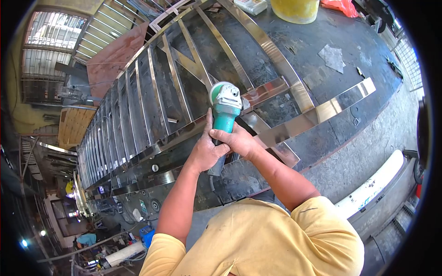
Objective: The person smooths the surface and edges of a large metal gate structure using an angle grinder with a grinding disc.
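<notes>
A teal angle grinder (226, 120) with a whitish head and a pale disc is held in front of me, over the near edge of a shiny metal frame (156, 87). My left hand (206, 149) is closed around the grinder's body from the left, one finger stretched up along its side. From the right, my right hand (238, 140) grips the same body, its thumb laid across toward the left hand. Just right of the grinder head, a flat metal bar (264, 92) crosses the frame. The grinder's rear end is partly hidden behind my hands.
The frame lies on a dark worktable (299, 46). On the table are a yellow bucket (295, 11), a grey scrap sheet (332, 58) and an orange-red bag (340, 6). A long polished strip (340, 100) juts toward the right edge. A white curved piece (373, 186) stands at lower right.
</notes>
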`<state>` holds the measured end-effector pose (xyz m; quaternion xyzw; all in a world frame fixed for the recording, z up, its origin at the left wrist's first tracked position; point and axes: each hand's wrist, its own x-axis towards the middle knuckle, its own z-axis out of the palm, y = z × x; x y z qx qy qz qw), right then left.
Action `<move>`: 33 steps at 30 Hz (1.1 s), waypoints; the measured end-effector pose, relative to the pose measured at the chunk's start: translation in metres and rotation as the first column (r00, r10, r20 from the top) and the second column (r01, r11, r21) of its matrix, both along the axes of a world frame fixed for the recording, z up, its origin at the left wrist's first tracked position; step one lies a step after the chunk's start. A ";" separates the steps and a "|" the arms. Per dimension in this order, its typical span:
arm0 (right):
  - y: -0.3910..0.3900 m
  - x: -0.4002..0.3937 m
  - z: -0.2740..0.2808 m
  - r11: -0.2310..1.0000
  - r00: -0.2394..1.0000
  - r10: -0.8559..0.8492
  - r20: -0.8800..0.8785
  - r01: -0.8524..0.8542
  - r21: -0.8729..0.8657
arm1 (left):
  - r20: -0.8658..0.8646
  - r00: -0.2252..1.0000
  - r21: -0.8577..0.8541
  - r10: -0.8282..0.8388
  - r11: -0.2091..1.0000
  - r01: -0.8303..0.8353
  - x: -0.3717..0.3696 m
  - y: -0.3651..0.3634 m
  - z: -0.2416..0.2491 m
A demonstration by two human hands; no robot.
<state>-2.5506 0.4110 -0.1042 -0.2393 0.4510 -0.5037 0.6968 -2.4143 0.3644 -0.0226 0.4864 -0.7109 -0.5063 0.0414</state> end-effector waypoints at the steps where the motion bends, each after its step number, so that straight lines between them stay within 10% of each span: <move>1: 0.002 -0.003 0.001 1.000 1.000 -0.019 0.013 0.019 -0.004 | 0.012 1.000 0.018 -0.004 1.000 0.004 -0.003 -0.001 0.001; 14: 0.010 -0.035 -0.006 0.989 0.987 -0.138 0.081 0.141 -0.035 | -0.010 0.992 -0.059 -0.125 0.991 0.124 -0.043 -0.005 -0.005; 21: 0.007 -0.050 -0.001 0.994 0.993 0.100 0.058 -0.102 0.031 | 0.028 0.998 -0.069 -0.063 0.996 0.065 -0.045 0.006 0.000; 25: 0.006 -0.031 -0.023 0.970 0.983 -0.183 0.019 0.184 -0.158 | 0.071 0.995 -0.045 -0.075 0.996 0.078 -0.053 0.006 0.007; 33: 0.011 -0.053 -0.005 0.997 0.999 0.032 -0.004 -0.032 -0.074 | 0.058 0.996 -0.040 -0.064 0.997 0.066 -0.055 0.009 0.004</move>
